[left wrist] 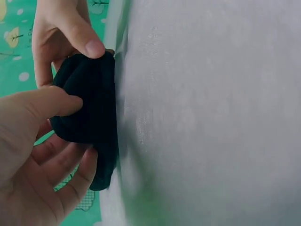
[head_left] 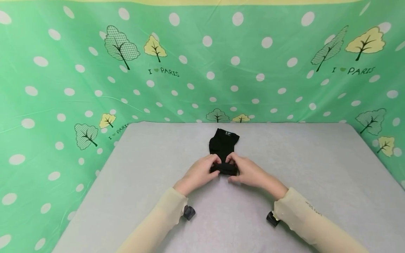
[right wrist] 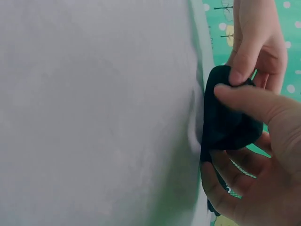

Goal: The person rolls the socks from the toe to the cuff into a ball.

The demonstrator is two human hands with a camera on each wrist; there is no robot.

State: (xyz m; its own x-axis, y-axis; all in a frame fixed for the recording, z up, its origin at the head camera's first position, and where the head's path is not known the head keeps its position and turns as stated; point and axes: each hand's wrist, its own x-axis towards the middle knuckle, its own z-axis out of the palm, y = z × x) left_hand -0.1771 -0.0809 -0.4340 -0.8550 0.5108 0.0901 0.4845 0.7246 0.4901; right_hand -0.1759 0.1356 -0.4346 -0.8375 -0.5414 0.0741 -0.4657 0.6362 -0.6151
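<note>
Black socks (head_left: 222, 144) lie on the grey table, with the cuff end and small white lettering pointing away from me. Their near end is rolled or folded into a thick bundle (left wrist: 89, 106). My left hand (head_left: 201, 172) grips the left side of that roll, thumb on the near face and fingers behind it. On the right side my right hand (head_left: 250, 171) holds the roll the same way, its thumb (right wrist: 244, 100) across the near face. Between the two hands the middle of the roll shows.
A grey cloth covers the table (head_left: 142, 158). Behind it and at both sides hangs a green curtain (head_left: 190, 52) with white dots and printed trees. A small black device (head_left: 189, 212) sits at the left wrist, another (head_left: 272, 218) at the right.
</note>
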